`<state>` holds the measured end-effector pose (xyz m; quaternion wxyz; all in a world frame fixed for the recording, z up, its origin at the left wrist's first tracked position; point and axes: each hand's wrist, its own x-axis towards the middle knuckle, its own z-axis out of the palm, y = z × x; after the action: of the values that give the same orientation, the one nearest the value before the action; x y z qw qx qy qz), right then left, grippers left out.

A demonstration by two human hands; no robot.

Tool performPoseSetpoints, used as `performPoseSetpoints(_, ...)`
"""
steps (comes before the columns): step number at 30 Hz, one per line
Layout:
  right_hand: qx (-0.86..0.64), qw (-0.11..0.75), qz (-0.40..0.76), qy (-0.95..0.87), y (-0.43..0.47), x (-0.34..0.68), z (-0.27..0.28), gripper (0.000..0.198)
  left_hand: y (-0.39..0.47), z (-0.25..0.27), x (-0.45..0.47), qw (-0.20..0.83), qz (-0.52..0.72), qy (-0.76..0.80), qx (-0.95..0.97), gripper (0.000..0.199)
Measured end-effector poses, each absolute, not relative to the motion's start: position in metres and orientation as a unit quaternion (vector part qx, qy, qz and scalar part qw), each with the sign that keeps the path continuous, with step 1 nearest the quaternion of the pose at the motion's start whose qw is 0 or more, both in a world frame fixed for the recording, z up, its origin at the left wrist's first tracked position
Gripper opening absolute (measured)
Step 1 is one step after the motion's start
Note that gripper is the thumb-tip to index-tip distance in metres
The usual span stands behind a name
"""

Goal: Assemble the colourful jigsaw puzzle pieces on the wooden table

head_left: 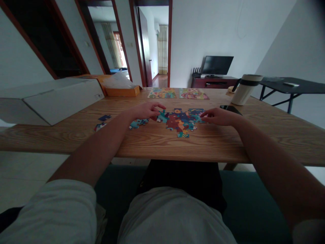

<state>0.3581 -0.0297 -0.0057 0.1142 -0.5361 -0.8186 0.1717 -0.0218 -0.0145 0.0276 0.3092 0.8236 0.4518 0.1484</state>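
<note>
A partly joined jigsaw puzzle [179, 121] in dark red, blue and teal lies on the wooden table in front of me. My left hand [147, 111] is over its left end, fingers apart and reaching toward a teal and red part. At the right edge of the puzzle, my right hand [218, 117] rests low with its fingers stretched out, their tips at a teal and pinkish part. I see no piece lifted in either hand. Loose teal pieces [138, 123] lie below my left hand, and a dark blue piece [104, 117] is farther left, partly near my forearm.
Two colourful picture sheets [161, 93] lie at the table's far side. A white box [56, 98] and an orange box [122, 90] with white wrapping stand at left. At right are a dark phone [230, 109] and a white tumbler [245, 90] with a dark band.
</note>
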Motion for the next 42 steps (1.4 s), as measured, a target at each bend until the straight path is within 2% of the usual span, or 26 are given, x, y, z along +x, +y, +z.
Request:
performPoseSetpoints(11,-0.533,0.112,0.173,-0.82,-0.028,0.359,-0.007,0.039,-0.008,0.026,-0.026,0.279,0.108,0.467,0.832,0.03)
performPoseSetpoints(15,-0.533,0.113,0.169,-0.821,-0.028,0.359,-0.007,0.04,-0.005,0.028,-0.03,0.223,0.077,0.469,0.851,0.023)
performPoseSetpoints(18,-0.532,0.117,0.165,-0.822,-0.03,0.358,-0.004,0.041,-0.003,0.028,-0.032,0.208,0.074,0.475,0.852,0.024)
performPoseSetpoints(23,-0.559,0.149,0.161,-0.8,-0.034,0.36,0.0,0.043,-0.004,0.027,-0.034,0.272,0.09,0.469,0.835,0.024)
performPoseSetpoints(26,-0.587,0.199,0.136,-0.773,-0.035,0.362,0.002,0.041,-0.002,0.027,-0.038,0.291,0.127,0.479,0.818,0.025)
performPoseSetpoints(33,-0.646,0.327,0.011,-0.689,-0.031,0.37,0.01,0.041,0.008,0.026,-0.052,0.248,0.171,0.535,0.789,0.036)
performPoseSetpoints(42,-0.652,0.341,0.009,-0.677,-0.026,0.374,0.009,0.039,-0.008,0.03,-0.03,0.295,0.194,0.515,0.781,0.04)
